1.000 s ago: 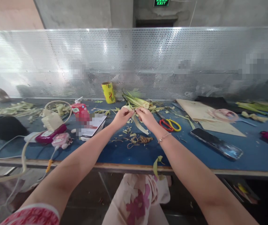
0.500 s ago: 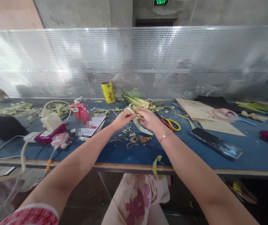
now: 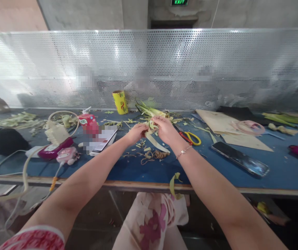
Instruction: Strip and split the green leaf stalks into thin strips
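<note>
My left hand [image 3: 137, 133] is closed, its fingertips pinching a pale green leaf strip. Facing it, my right hand [image 3: 164, 130] pinches the same piece, thumb and forefinger together. One long flat end of the leaf strip [image 3: 156, 142] hangs down to the right below my fingers. The part between the fingertips is bunched and partly hidden. Just behind my hands lies a bundle of green and whitish leaves [image 3: 151, 111]. Small scraps and a brown coil of dried fibre [image 3: 160, 155] rest on the table below them.
Red-and-yellow-handled scissors [image 3: 193, 138] lie right of my right hand, with a phone [image 3: 240, 159] beyond. Left are another phone [image 3: 104, 139], a pink pouch [image 3: 88, 122] and cables. A yellow roll [image 3: 120, 102] stands before the perforated metal screen [image 3: 164, 55]. A leaf piece [image 3: 174, 185] overhangs the edge.
My hands have drawn slightly apart. My right fingers have risen a little, and my left hand has shifted slightly down and left. More of the strip shows between them.
</note>
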Tool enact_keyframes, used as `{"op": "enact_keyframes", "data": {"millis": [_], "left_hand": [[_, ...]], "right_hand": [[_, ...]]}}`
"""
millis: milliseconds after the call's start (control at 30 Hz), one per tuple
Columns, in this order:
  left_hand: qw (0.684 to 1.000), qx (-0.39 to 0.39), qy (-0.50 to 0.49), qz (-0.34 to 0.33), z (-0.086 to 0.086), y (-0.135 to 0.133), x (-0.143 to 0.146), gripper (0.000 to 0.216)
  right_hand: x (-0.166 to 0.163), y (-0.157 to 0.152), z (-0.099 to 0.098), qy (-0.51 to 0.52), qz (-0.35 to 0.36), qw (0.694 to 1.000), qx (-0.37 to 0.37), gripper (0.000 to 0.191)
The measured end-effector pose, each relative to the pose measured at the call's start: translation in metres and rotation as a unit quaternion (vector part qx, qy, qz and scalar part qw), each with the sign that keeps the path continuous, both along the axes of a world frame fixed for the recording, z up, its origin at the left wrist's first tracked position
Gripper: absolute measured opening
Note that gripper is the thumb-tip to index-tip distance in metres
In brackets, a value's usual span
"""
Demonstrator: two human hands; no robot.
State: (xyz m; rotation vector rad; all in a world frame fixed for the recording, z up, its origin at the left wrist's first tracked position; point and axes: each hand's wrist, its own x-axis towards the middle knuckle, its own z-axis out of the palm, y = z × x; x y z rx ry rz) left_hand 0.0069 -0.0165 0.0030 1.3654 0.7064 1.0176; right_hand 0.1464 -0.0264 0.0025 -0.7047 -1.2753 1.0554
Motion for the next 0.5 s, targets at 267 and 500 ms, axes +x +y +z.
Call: {"op": "enact_keyframes", "data": {"millis": [267, 500], "left_hand": [[0.997, 0.024, 0.067, 0.006, -0.006, 0.007, -0.003, 0.017], [0.99, 0.079, 0.119, -0.011, -0.009, 0.01, -0.006, 0.019]], "right_hand": [[-0.002, -0.005, 0.003, -0.029, -0.002, 0.999, 0.043, 0.031], [0.001, -0.005, 0.006, -0.015, 0.005, 0.998, 0.061, 0.031]]}}
